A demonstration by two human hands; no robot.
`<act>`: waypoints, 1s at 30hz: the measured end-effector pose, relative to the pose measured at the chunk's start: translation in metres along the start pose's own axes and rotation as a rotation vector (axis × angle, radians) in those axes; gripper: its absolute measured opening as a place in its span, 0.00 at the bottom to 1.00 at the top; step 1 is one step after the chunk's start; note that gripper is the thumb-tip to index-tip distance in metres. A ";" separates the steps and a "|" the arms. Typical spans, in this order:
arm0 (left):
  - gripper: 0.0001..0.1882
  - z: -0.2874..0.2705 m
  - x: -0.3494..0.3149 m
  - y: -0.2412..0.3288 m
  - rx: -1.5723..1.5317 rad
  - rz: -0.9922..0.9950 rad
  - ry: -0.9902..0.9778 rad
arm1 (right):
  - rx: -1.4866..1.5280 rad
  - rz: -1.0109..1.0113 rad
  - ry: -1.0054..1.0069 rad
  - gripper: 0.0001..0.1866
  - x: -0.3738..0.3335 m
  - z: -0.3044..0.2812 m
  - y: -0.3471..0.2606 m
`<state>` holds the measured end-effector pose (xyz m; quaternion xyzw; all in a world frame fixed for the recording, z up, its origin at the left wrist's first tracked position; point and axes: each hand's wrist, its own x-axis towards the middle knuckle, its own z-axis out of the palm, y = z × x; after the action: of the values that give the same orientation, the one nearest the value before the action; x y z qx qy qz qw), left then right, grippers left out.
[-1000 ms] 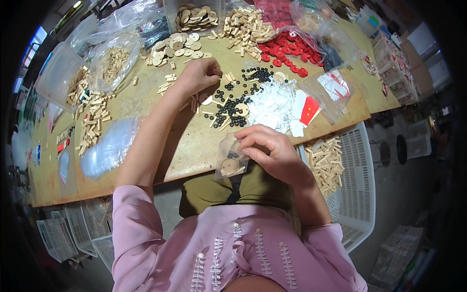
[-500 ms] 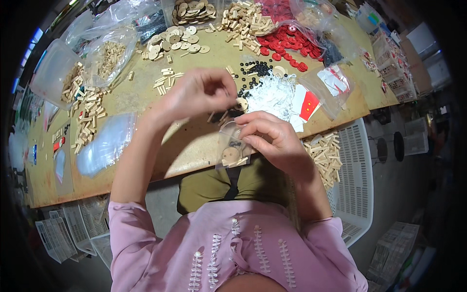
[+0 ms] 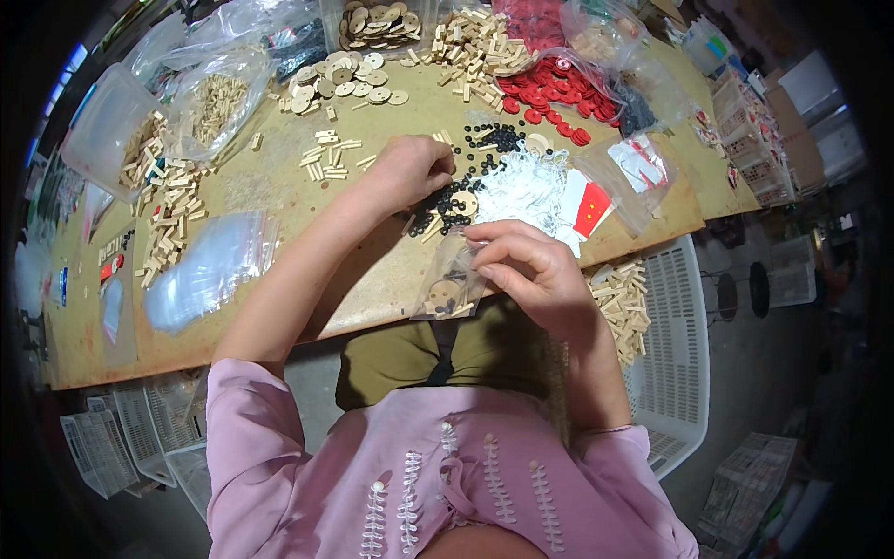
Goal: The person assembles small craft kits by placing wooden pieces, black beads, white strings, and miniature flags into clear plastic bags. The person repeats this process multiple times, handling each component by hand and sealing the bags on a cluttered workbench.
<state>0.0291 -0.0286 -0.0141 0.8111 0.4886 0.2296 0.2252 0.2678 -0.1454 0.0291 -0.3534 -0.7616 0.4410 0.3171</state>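
The right forearm (image 3: 596, 373) rises from the lower edge and leans inward, its elbow bent close to the body. The right hand (image 3: 535, 270) points leftward over the table's near edge, thumb below the bent fingers, pinching the top of a clear bag (image 3: 456, 270). The bag hangs just left of that hand, tilted, with a wooden disc (image 3: 441, 296), dark pieces and pale sticks inside. To this hand's right and lower, a white basket (image 3: 675, 345) holds wooden pieces (image 3: 622, 303).

Farther out, the left forearm (image 3: 307, 252) slants up and rightward across the table (image 3: 363, 298). The left hand (image 3: 408, 171) is beyond and left of the right one, knuckles up, fingers curled in beside black rings (image 3: 453, 207); whether they grip anything, I cannot tell. Flat bags (image 3: 205, 279) lie left of its forearm. White loops (image 3: 521, 191) are heaped between the hands' right sides and the far table. Beyond the left hand lie pale discs (image 3: 346, 79), blocks (image 3: 475, 47) and red discs (image 3: 559, 90).
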 end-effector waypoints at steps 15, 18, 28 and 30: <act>0.03 -0.040 -0.043 0.044 -0.866 -0.028 -0.169 | 0.167 0.096 -0.054 0.06 0.012 -0.011 0.011; 0.06 -0.034 -0.038 0.012 -0.774 -0.067 0.133 | 0.178 0.086 -0.056 0.06 0.011 -0.013 0.016; 0.08 -0.014 -0.032 -0.037 -0.853 -0.254 0.191 | -0.086 -0.287 0.135 0.07 0.004 -0.016 -0.017; 0.07 -0.007 -0.029 -0.038 -0.799 -0.233 0.204 | -0.052 -0.277 0.166 0.06 0.005 -0.014 -0.013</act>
<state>-0.0129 -0.0372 -0.0355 0.5727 0.4694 0.4531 0.4964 0.2731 -0.1401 0.0477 -0.2884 -0.7855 0.3424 0.4273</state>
